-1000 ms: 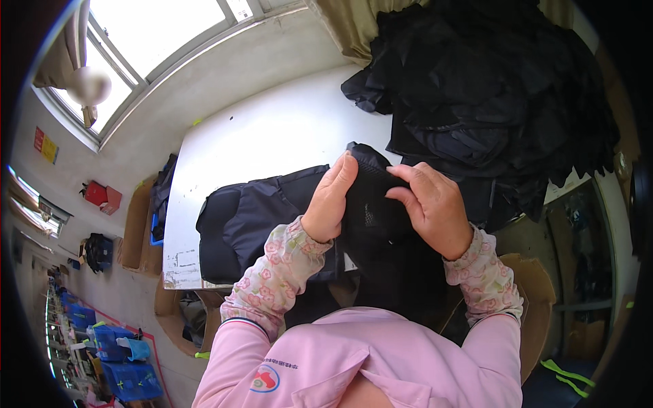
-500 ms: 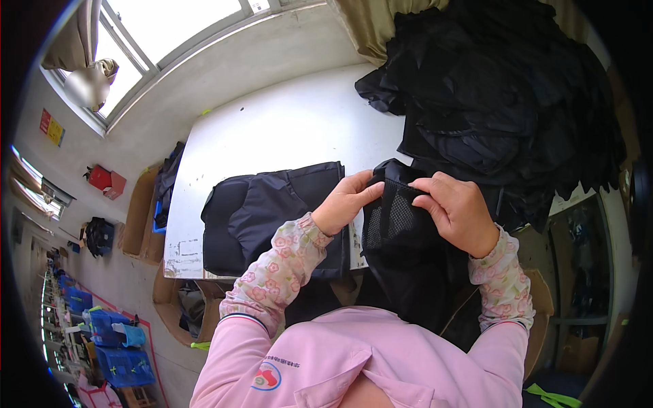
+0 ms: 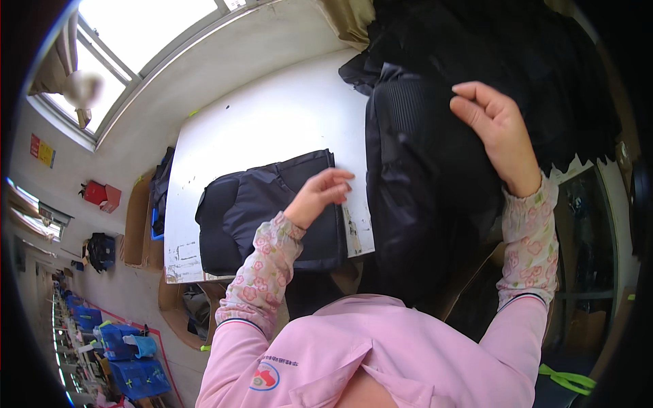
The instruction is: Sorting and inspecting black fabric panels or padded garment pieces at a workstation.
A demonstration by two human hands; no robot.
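Note:
My left hand point(image 3: 320, 195) is open, its fingers slightly bent and nothing in them. It hovers at the right edge of a folded black garment point(image 3: 262, 211) lying on the white table point(image 3: 272, 115). Farther right, a second black garment point(image 3: 415, 163) with a ribbed panel hangs over the table's near edge toward my lap. Above that garment is my right hand point(image 3: 495, 126), with thumb and forefinger curved and a small gap between them; I see no cloth in its grasp.
A large heap of black garments point(image 3: 503, 47) covers the table's far right. Cardboard boxes point(image 3: 141, 224) stand left of the table and below its edge. Blue crates point(image 3: 139, 377) are on the floor at far left. A window point(image 3: 149, 27) is behind the table.
Both hands have let go of the mesh part of the black garment. It now lies farther up the table, ribbed panel showing. My right hand moved up and right, my left hand slightly left.

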